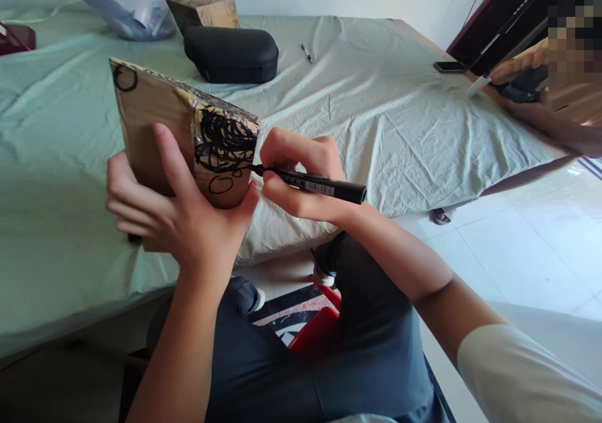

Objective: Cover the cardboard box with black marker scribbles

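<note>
1. While the right hand (305,153) draws with the black marker (310,182), pinched between thumb and fingers, keep that grip light and the tip lightly pressed, so that the ink lays down evenly.
2. Let the left hand (192,222) act as the clamp: its forefinger lies along the plain face of the cardboard box (155,109), its thumb reaches toward the scribbled side's lower corner, and its other fingers curl round the opposite side. Turn the box rather than twist the drawing wrist.
3. Mind the left thumb; it ends just below the tip, where a slip could ink it.
4. Work off from the dense scribble (226,138), as fresh ink there may smear.
5. Between the two hands, the scribbled side faces right. The box is held tilted over the table (352,116), toward its near edge and left of the marker; whether it touches the cloth, I cannot tell.
</note>
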### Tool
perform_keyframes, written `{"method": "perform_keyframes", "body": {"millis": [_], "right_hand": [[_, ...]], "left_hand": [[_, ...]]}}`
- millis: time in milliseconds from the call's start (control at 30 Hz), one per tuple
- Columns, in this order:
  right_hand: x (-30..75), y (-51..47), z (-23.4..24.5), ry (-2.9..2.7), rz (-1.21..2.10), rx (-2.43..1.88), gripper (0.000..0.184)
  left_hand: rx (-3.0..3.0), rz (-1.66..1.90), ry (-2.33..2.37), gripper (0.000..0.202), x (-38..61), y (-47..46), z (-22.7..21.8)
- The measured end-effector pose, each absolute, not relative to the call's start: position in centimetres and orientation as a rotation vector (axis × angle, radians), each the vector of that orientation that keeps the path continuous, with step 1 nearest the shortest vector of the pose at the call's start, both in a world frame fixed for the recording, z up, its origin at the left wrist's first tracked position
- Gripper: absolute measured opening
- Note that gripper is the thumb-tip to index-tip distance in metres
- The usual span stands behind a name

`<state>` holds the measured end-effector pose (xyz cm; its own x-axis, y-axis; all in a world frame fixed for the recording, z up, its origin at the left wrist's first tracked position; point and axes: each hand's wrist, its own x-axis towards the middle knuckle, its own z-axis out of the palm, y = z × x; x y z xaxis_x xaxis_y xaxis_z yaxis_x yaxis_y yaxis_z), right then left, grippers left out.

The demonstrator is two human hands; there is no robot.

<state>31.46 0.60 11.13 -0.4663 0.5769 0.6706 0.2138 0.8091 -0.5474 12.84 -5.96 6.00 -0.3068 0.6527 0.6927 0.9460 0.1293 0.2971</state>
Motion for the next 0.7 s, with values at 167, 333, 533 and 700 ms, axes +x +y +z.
{"method": "perform_keyframes", "body": {"millis": [167,333,533,700], "right_hand": [[31.7,0.7,11.3,-2.022,0.442,-0.591,0.005],[31.9,0.7,11.6,-1.971,0.421,-0.601,0.004],[32.0,2.0,11.3,-1.828,0.433,-0.529,0.006],[33.2,4.5,10.8,-1.639,0.597,-0.726,0.026]], "left_hand": [[-1.554,-0.999,-2.007,0.144,13.3,-6.1,6.4],[-1.564,-0.988,-1.997,0.138,13.0,-6.0,6.2],[-1.566,-1.067,-1.999,0.144,12.6,-6.0,6.3],[-1.569,-1.092,-1.982,0.147,12.0,-5.7,6.0]]}}
